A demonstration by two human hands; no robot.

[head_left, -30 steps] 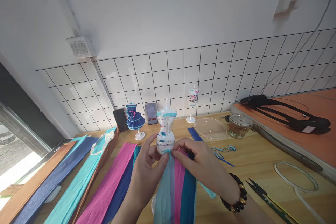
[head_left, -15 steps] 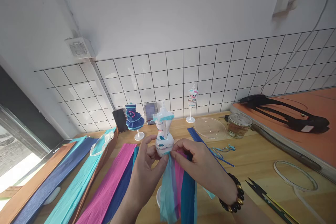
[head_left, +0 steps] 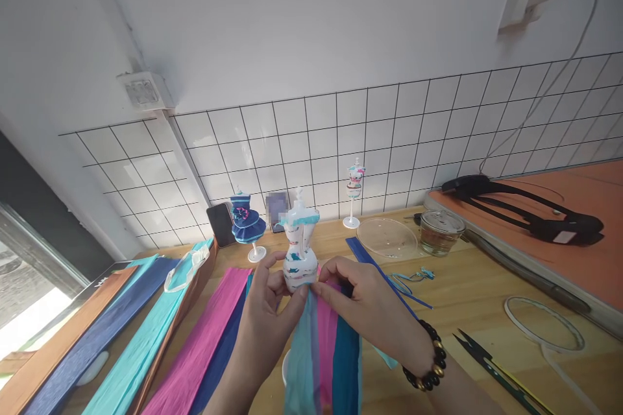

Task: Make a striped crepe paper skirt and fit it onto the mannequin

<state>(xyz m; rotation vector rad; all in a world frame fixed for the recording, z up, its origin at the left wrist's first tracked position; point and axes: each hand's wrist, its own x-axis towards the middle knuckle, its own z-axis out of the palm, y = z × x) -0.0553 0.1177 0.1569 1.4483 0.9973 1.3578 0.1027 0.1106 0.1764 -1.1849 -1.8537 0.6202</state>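
Note:
A small white dress-form mannequin (head_left: 299, 256), smeared with coloured patches and edged in light blue at the top, stands upright between my hands. My left hand (head_left: 267, 321) is closed round its lower left side, the thumb pressing near the bottom edge. A pale blue crepe paper strip (head_left: 300, 356) hangs from that edge. My right hand (head_left: 365, 301) pinches at the strip's top, thumb and forefinger together against the mannequin's lower right. Magenta (head_left: 327, 343) and teal paper strips (head_left: 346, 363) show behind and beside it; their upper ends are hidden by my right hand.
Several coloured paper strips (head_left: 141, 324) lie at left. A mannequin in a blue dress (head_left: 247, 224) and another mannequin (head_left: 355, 185) stand behind. To the right are a clear disc (head_left: 387, 238), a lidded glass jar (head_left: 442, 233), thread snips (head_left: 487, 360) and a tape roll (head_left: 544, 324).
The mannequin and both hands sit slightly further left in view. Below my hands, the hanging strips have spread, and more of the magenta one shows. Both hands keep their grip.

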